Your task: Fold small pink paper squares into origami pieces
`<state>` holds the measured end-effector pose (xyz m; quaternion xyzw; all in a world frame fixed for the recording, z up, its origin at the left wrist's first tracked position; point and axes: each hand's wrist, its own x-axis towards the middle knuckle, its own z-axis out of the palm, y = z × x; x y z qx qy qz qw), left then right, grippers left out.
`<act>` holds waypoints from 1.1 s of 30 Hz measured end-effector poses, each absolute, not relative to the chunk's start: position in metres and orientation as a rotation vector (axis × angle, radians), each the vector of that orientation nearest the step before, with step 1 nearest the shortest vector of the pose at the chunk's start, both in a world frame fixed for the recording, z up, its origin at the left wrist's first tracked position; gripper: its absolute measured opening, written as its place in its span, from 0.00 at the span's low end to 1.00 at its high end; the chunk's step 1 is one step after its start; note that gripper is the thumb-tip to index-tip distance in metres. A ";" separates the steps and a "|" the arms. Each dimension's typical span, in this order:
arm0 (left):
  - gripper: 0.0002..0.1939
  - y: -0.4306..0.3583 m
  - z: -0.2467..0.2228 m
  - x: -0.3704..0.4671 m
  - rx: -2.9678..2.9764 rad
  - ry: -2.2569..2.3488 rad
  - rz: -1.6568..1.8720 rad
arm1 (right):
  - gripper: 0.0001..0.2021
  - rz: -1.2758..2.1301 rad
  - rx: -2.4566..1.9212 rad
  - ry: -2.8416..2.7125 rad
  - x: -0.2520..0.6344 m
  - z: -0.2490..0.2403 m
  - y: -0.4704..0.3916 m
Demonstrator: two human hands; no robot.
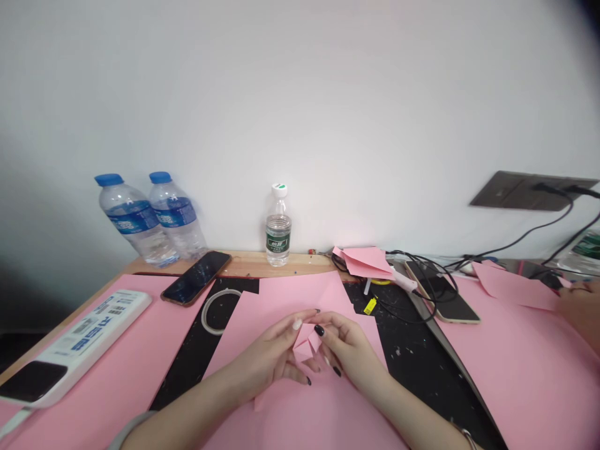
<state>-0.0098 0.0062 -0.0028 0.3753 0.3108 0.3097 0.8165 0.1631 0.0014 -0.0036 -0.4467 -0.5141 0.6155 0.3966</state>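
Note:
A small folded piece of pink paper (305, 344) is held between my two hands, above large pink sheets (323, 412) at the front centre. My left hand (276, 350) grips its left side, with the thumb on the upper edge and the lower fingers beneath it. On the right side, my right hand (344, 344) pinches it with the thumb on its upper right edge. Parts of several fingers are hidden behind the paper.
Two blue-capped bottles (173, 212), a small bottle (278, 234) and a phone (197, 278) stand or lie behind. A power strip (77, 344) lies left, a tape ring (206, 312) nearer. Cables and another phone (443, 294) lie right; another person's hand (581, 309) is far right.

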 end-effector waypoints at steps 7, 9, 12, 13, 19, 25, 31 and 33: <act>0.30 0.005 -0.003 -0.009 0.864 0.633 0.721 | 0.19 1.501 -1.137 -1.301 0.160 0.001 -0.002; 0.29 0.004 -0.006 -0.008 0.920 0.658 0.716 | 0.20 1.497 -1.131 -1.280 0.159 0.000 -0.003; 0.27 0.004 -0.011 -0.006 0.931 0.605 0.723 | 0.20 1.515 -1.100 -1.246 0.157 -0.001 -0.003; 0.28 0.005 -0.012 -0.006 0.908 0.559 0.734 | 0.20 1.521 -1.095 -1.240 0.157 -0.001 -0.002; 0.22 0.006 -0.003 -0.006 1.075 0.604 0.818 | 0.18 1.522 -1.061 -1.221 0.158 -0.003 -0.003; 0.15 0.010 -0.003 -0.008 1.223 0.865 1.047 | 0.14 1.563 -0.981 -1.244 0.162 -0.003 -0.002; 0.19 0.007 -0.006 -0.011 1.351 1.025 0.975 | 0.11 1.564 -1.098 -1.274 0.157 0.000 -0.002; 0.20 0.005 -0.005 -0.009 1.363 0.979 0.947 | 0.10 1.551 -1.129 -1.261 0.157 0.001 -0.002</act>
